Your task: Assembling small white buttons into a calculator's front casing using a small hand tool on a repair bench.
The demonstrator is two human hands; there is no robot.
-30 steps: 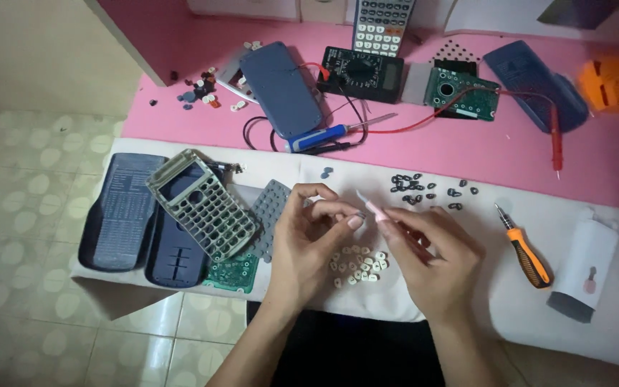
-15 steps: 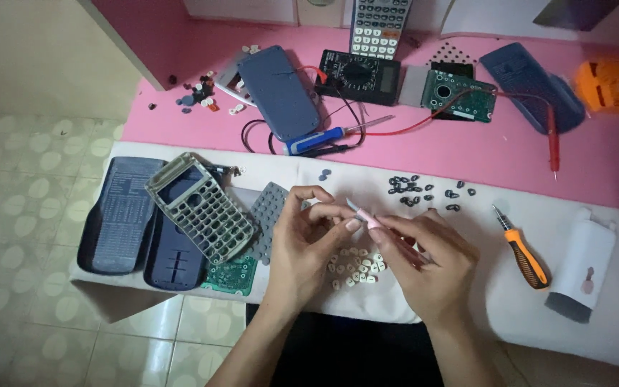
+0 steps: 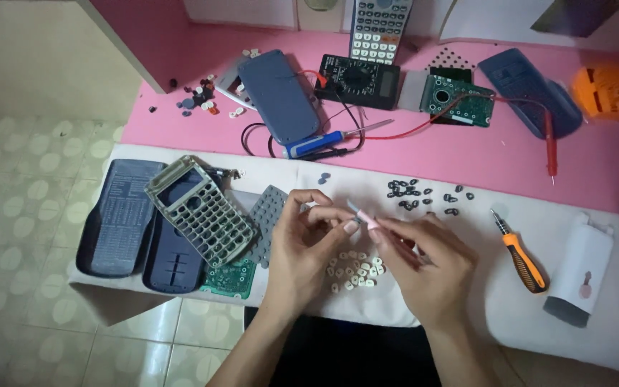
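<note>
Head view: tweezers (image 3: 358, 212) pinched between right hand (image 3: 424, 258) and left hand (image 3: 308, 240) fingertips.

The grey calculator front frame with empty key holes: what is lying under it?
Under the frame lie a grey rubber keypad mat at its right, a green circuit board at its lower corner, and a dark blue shell. Anything else beneath it is covered.

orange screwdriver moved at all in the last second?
No. The orange screwdriver lies at the same spot and angle on the white cloth, right of the dark key pile; only the camera view shifted slightly.
</note>
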